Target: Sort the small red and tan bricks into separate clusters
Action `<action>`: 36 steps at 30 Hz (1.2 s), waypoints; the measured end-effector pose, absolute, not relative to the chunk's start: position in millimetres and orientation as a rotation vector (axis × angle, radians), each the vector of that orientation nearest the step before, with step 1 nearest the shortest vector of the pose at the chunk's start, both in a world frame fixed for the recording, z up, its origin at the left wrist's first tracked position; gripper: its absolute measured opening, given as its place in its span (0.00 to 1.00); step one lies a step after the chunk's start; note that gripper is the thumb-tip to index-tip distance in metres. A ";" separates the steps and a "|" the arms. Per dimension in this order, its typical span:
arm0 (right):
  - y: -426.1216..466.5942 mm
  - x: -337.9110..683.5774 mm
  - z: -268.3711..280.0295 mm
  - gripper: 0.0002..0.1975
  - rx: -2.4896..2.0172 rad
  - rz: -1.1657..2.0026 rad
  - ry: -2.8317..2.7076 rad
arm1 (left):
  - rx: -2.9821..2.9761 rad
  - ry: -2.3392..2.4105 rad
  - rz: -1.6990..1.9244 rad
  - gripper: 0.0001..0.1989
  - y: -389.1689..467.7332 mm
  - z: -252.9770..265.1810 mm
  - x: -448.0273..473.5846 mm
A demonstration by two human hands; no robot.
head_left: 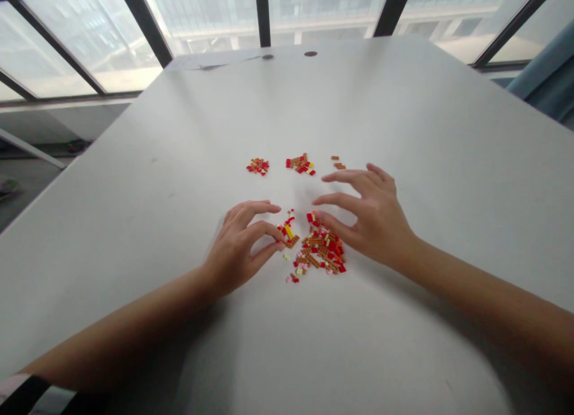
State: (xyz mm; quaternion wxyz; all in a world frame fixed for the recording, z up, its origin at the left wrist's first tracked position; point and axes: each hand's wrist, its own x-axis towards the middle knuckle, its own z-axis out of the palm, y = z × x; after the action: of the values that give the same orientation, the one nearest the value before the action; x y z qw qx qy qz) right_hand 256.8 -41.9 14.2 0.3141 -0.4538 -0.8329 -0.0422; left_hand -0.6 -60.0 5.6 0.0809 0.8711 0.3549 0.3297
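Note:
My left hand (244, 238) is at the left side of the main pile, thumb and index finger pinched together on the edge of a brown toy brick (292, 241). Just beyond those fingertips lies a yellow toy brick (288, 231). Small red, brown, orange, pink and cream toy bricks (320, 247) form a loose heap between the hands. Over the far right part of this heap, my right hand (370, 214) is spread, fingers apart and nothing visible in them. Its thumb tip covers a few pieces; whether it touches them I cannot tell.
Farther back on the white table (287, 110) are a small mixed brick pile (258, 166), a second pile (301, 164) with red and brown pieces, and a few brown bricks (339, 165). Windows (323, 14) stand beyond the far edge; a blue-grey fabric (547, 80) hangs at right.

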 end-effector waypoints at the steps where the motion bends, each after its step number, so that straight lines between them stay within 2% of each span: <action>1: -48.9 250.7 16.1 0.06 -1.144 -0.093 -2.232 | 2.595 1.085 0.985 0.01 -59.5 5.5 0.3; 7: -65.9 226.7 16.2 0.10 -1.028 -0.045 -2.344 | 2.575 1.111 1.014 0.02 -57.8 6.5 2.9; 13: -60.9 226.5 12.4 0.08 -1.042 -0.112 -2.349 | 2.603 1.085 0.978 0.02 -58.1 6.8 3.1; 20: -63.3 225.0 12.4 0.09 -1.019 -0.030 -2.351 | 2.614 1.089 1.011 0.02 -58.2 6.2 3.8; 29: -62.8 230.7 11.3 0.05 -1.055 -0.063 -2.332 | 2.668 1.108 0.856 0.05 -64.5 10.6 2.0; 36: -61.4 235.2 9.8 0.06 -1.048 -0.081 -2.316 | 2.698 1.216 0.861 0.02 -63.7 6.5 1.7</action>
State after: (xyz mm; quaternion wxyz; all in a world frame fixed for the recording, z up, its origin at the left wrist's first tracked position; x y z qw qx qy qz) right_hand 235.2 -61.4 9.8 0.2948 -0.3938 -0.8701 -0.0306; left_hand 1.7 -63.7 6.5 0.0297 0.8750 0.3944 0.2793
